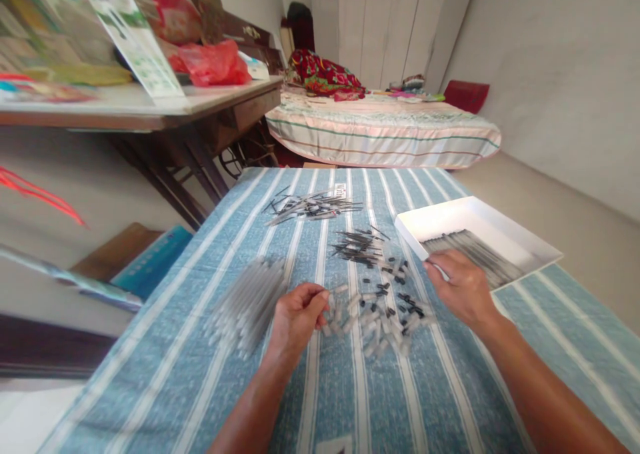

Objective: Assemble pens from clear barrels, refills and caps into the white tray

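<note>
Striped cloth (pixel 165 374) under all work items. We find clear caps (pixel 385 341) heaped right of left hand (pixel 303 306), grey tubes (pixel 250 301) stacked to its left. Left fingertips pinched together; whether gripping cap, we cannot tell. Black caps (pixel 411 304) lie among clear ones. Right hand (pixel 461 286) curled at edge of white box (pixel 460 213); grip unclear to us. Box contains grey rods (pixel 467 246). Beyond caps: dark sticks (pixel 357 247), then mixed sticks (pixel 315 207). Farthest: bed (pixel 380 124).

Red plastic bag (pixel 215 63) on side table (pixel 210 99); floral red blanket (pixel 327 74) on striped bed (pixel 385 131).
</note>
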`<state>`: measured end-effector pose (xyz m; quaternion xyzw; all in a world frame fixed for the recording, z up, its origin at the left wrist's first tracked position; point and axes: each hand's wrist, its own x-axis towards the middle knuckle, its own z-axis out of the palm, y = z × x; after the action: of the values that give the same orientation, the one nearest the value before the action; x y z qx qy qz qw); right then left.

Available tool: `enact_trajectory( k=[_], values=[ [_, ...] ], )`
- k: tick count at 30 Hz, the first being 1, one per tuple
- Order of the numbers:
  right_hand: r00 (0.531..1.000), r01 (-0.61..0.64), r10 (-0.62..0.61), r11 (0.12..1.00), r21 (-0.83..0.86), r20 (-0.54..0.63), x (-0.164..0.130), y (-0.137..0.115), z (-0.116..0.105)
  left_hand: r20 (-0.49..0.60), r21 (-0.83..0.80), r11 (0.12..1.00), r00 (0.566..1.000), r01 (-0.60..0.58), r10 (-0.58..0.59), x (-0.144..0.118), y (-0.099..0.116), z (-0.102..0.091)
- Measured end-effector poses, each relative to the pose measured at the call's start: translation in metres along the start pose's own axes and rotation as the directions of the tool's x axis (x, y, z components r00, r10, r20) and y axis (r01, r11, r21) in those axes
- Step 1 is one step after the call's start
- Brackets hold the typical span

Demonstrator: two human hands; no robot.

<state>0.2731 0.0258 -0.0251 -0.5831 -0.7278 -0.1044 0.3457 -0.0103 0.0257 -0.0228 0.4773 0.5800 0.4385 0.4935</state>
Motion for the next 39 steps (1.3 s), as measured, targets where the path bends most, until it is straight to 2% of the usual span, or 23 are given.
enact_trajectory(
  k=[2,5,8,10,13,15,17,20,24,29,35,39],
  values=[
    [0.99,0.039,-0.052,0.994,0.104,0.132,0.005,-0.025,0.013,-0.016,0.041,0.999,1.0,-0.026,0.027,0.002,-0.002,-0.002],
    [0.938,0.05,-0.104,0.985,0.168,0.331,0.012,-0.054,0.033,-0.053,0.131,0.988,0.995,-0.077,0.085,0.006,-0.006,-0.011],
    [0.895,0.041,-0.108,0.986,0.16,0.433,0.017,-0.071,0.049,-0.138,0.337,0.932,0.972,-0.132,0.188,0.011,-0.007,-0.027],
    [0.895,0.042,-0.099,0.989,0.14,0.434,0.018,-0.076,0.059,-0.203,0.5,0.854,0.939,-0.146,0.279,0.015,-0.007,-0.038],
    [0.936,0.052,-0.069,0.997,0.059,0.346,0.015,-0.075,0.071,-0.245,0.704,0.703,0.894,-0.103,0.376,0.017,-0.003,-0.051],
    [0.96,0.053,-0.046,0.998,-0.016,0.275,0.012,-0.071,0.078,-0.223,0.817,0.575,0.901,-0.035,0.372,0.017,0.001,-0.055],
    [0.972,0.049,-0.031,0.996,-0.072,0.233,0.011,-0.067,0.083,-0.186,0.893,0.45,0.929,0.025,0.319,0.015,0.004,-0.055],
    [0.973,0.041,-0.011,0.991,-0.128,0.229,0.012,-0.064,0.087,-0.148,0.942,0.328,0.961,0.065,0.233,0.01,0.007,-0.049],
    [0.958,0.021,0.028,0.986,-0.166,0.285,0.014,-0.065,0.087,-0.101,0.963,0.265,0.978,0.051,0.18,0.006,0.008,-0.04],
    [0.949,0.019,0.042,0.982,-0.187,0.314,0.014,-0.066,0.088,-0.003,0.976,0.215,0.993,-0.022,0.117,0.005,0.006,-0.032],
    [0.936,0.015,0.058,0.979,-0.205,0.347,0.015,-0.064,0.088,0.011,0.979,0.201,0.997,-0.027,0.081,0.005,0.006,-0.03],
    [0.933,0.065,0.024,0.971,-0.231,0.36,0.014,-0.064,0.087,0.032,0.984,0.169,0.996,-0.046,0.081,0.005,0.008,-0.028]
  ],
)
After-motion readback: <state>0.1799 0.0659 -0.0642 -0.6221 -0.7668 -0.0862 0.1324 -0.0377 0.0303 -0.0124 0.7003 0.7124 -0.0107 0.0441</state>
